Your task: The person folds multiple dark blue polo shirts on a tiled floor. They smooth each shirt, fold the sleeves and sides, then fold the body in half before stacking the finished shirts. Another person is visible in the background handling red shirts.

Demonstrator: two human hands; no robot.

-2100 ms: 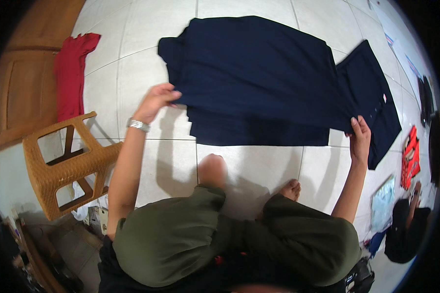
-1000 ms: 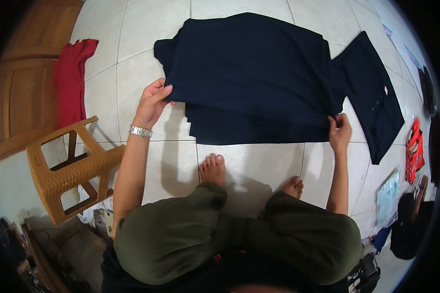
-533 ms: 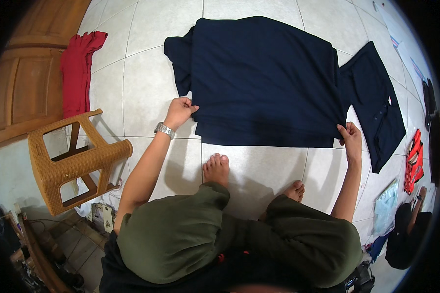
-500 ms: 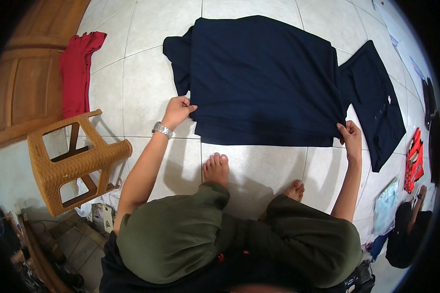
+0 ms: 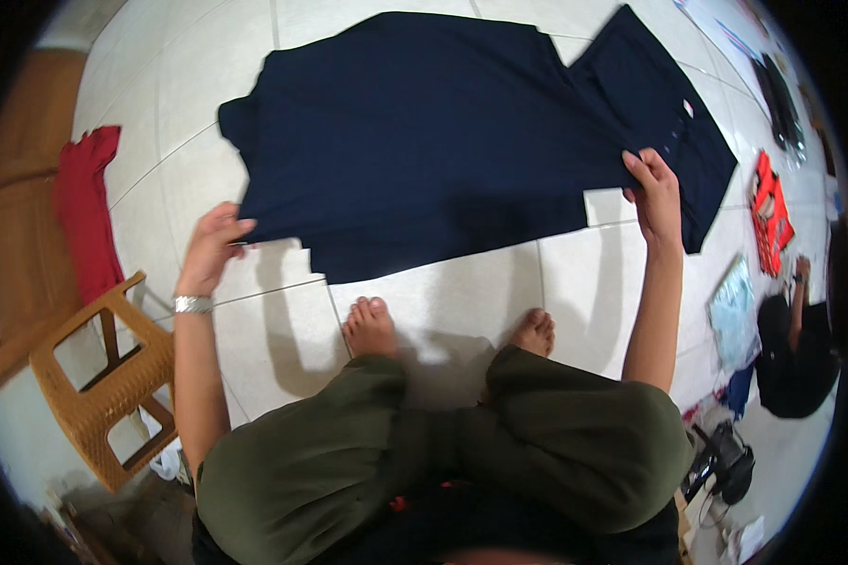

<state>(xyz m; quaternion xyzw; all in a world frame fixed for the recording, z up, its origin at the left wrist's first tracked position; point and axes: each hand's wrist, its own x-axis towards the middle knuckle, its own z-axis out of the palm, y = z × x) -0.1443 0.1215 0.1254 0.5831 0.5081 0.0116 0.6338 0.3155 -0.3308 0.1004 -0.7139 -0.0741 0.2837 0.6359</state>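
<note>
A wide dark navy cloth lies spread on the tiled floor in front of me, over layers of the same colour. My left hand pinches the cloth's lower left edge. My right hand grips its right side, next to a narrower navy piece that slants out to the right, with a small pale label on it. Below the cloth, my bare feet rest on the tiles between my forearms.
A red garment and brown plastic stool are at left, beside a wooden door. Right are an orange item, pale blue packet and another person in black. A black bag sits lower right.
Over the last half second the view has swung, shifting the cloth up and left. Both hands appear higher, with the held edge lifted clear of the layers' front edge.
</note>
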